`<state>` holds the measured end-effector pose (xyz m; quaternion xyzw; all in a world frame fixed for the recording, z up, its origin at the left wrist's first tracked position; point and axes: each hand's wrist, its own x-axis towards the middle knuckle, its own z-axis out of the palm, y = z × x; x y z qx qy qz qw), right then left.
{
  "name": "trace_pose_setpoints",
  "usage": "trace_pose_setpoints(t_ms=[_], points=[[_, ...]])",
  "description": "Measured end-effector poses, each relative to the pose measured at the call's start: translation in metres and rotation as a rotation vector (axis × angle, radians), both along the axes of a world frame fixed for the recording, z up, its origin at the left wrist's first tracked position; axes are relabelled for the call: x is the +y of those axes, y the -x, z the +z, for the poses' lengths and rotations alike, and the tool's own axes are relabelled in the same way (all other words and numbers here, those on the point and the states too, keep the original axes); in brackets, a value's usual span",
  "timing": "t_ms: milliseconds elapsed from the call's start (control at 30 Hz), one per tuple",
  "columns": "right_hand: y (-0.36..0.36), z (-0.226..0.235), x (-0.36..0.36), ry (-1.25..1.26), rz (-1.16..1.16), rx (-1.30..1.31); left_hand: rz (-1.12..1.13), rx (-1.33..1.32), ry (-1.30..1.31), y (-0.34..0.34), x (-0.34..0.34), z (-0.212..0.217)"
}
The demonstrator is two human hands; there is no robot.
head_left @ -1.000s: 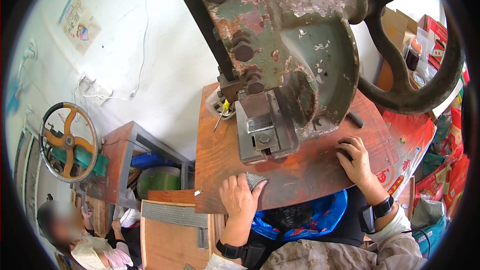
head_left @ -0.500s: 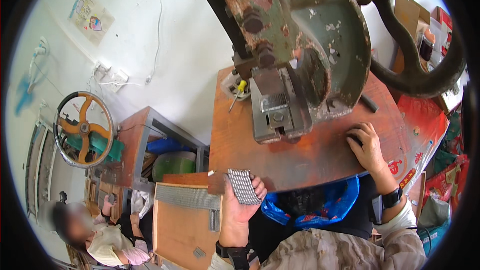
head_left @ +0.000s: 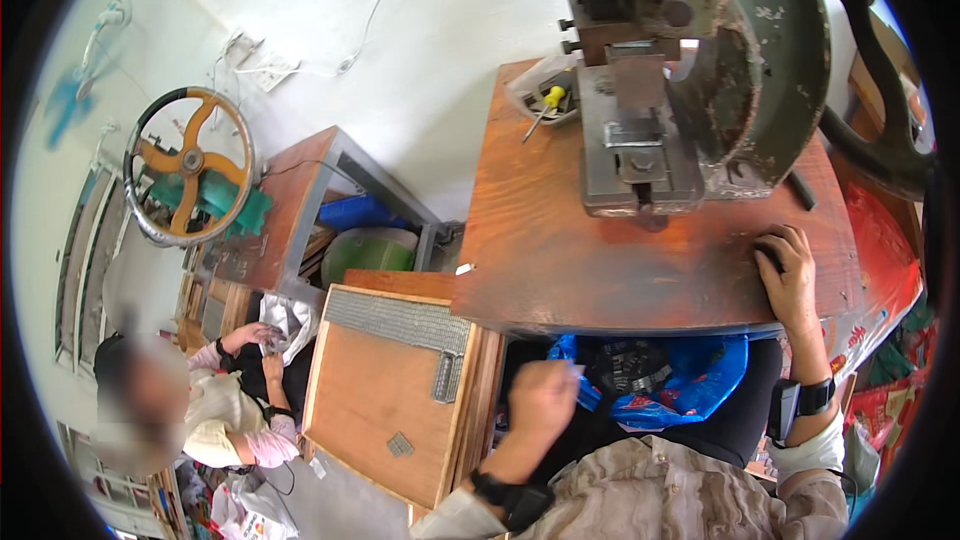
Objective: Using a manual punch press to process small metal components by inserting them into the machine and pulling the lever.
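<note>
worn wooden bench (head_left: 600, 260) under press (head_left: 700, 90), white wall (head_left: 420, 40); right hand (head_left: 790, 275) flat, open; left hand (head_left: 540, 400) grip unclear.

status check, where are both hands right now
Left hand closed, low beside wooden board. Right hand resting on bench. Press stands apart.

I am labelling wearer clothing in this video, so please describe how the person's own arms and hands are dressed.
Both hands are bare, with no gloves. The left hand has a black band with a dark device at the wrist, above a beige, brown-mottled sleeve. The right hand also has a black wrist strap with a dark device, and a pale rolled sleeve cuff behind it.
</note>
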<state>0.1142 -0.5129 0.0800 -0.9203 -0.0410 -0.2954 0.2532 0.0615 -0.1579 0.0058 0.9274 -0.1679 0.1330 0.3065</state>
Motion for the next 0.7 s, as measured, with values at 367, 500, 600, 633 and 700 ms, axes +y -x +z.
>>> trace_pose_setpoints(t_ms=[367,500,600,633,700], points=[[0.000,0.001,0.010,0.017,-0.003,0.043,0.630,0.235,-0.343,0.020,0.149,-0.020],[-0.002,0.001,0.006,0.037,0.004,0.053,0.556,0.434,0.215,0.007,0.176,-0.024],[-0.002,0.002,0.009,0.020,0.009,0.056,0.465,0.455,0.364,0.004,0.193,-0.029],[-0.002,0.002,0.009,0.021,0.009,0.058,0.449,0.496,0.462,0.002,0.193,-0.027],[-0.005,0.001,0.010,0.047,0.014,0.044,0.433,0.424,0.261,0.003,0.192,-0.025]])
